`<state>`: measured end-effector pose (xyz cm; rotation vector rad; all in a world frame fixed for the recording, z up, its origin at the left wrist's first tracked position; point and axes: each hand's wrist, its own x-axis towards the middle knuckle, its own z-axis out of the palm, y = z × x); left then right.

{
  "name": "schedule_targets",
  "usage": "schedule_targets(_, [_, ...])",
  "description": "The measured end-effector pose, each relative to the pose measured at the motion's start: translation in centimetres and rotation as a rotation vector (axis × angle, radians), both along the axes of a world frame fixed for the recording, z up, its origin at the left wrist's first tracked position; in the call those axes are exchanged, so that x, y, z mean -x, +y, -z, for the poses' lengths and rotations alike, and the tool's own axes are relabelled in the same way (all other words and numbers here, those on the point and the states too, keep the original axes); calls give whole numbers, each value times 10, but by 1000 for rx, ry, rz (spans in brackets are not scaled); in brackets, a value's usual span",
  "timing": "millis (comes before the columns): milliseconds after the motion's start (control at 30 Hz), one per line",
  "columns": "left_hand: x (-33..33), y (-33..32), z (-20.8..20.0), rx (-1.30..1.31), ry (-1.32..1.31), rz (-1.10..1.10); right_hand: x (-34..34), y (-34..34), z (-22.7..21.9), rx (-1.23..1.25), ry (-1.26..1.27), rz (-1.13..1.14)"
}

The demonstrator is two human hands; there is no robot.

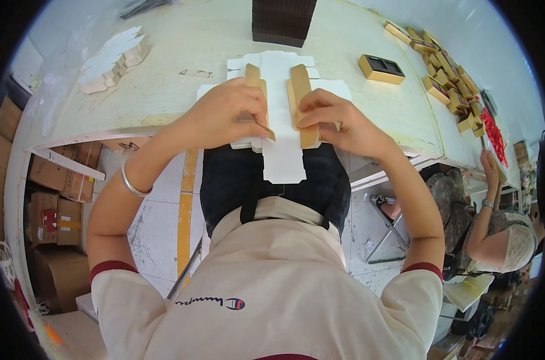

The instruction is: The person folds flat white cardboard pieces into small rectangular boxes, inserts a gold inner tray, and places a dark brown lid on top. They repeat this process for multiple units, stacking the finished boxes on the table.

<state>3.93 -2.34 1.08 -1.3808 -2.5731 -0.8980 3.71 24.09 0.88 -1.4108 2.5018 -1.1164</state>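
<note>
A white carton blank lies at the table's near edge on other flat white blanks, its lower flap reaching over my lap. Its two long sides are folded up and show gold outer faces. My left hand pinches the left gold side flap near its lower end, thumb and fingers closed. On the other side my right hand grips the right gold side flap between thumb and fingers. Parts of both flaps are hidden behind my fingers.
A dark brown stack stands beyond the blank. White folded blanks lie at the left. A gold box with a black insert sits to the right, and several gold boxes are piled farther right. Another person sits at the right.
</note>
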Motion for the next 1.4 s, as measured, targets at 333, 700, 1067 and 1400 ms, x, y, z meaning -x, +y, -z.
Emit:
schedule_targets(333, [-21, 26, -6, -64, -370, -132, -1, -28, -14, -79, -271, 45])
schedule_targets(700, [-20, 35, 4, -211, -383, -199, -13, -36, -7, 17, -295, 217])
schedule_targets(1067, [-28, 38, 11, -382, -269, -246, -23, -24, 5, -48, 399, 111])
schedule_targets(1400, [-25, 36, 14, -247, -304, -288, -34, -12, 3, 191, 65, 221])
